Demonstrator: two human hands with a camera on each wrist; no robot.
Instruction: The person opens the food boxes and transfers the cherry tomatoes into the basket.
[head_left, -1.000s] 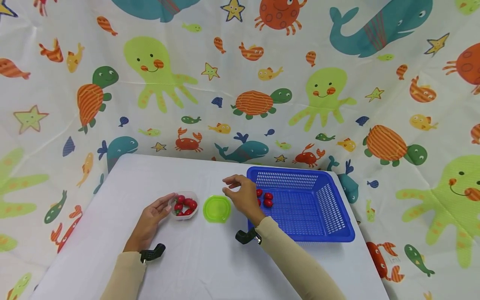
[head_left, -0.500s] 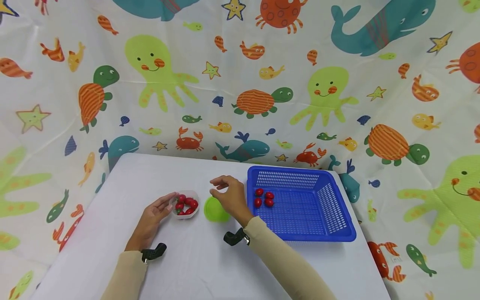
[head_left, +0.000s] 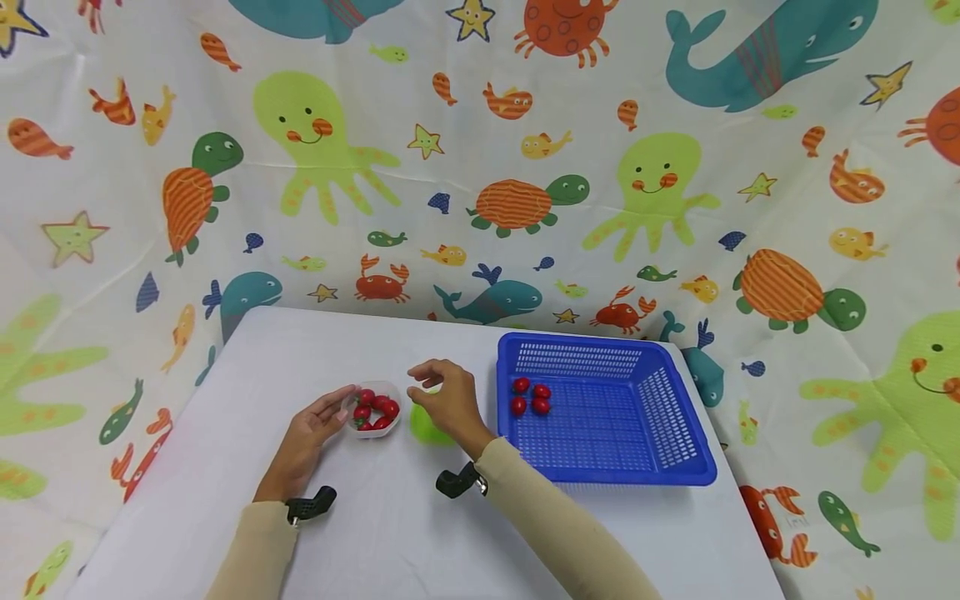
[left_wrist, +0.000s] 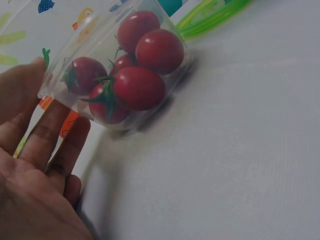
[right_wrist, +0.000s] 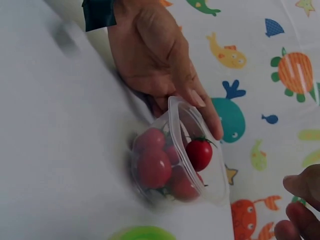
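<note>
My left hand rests with extended fingers against the left side of a clear plastic container. Several red cherry tomatoes, some with green stems, fill the container; in the left wrist view the fingertips touch its rim. Over a lime-green lid hovers my right hand, its thumb and forefinger bent and apart with nothing between them. That hand partly hides the lid in the head view. At the edge of the right wrist view, its fingertips stand apart from the container.
A blue perforated basket stands on the right of the white table, with several cherry tomatoes in its left part. A curtain printed with sea animals hangs behind and beside the table.
My right hand has moved left, from the basket's left edge to over the green lid near the container. The left hand and the container have stayed in place.
</note>
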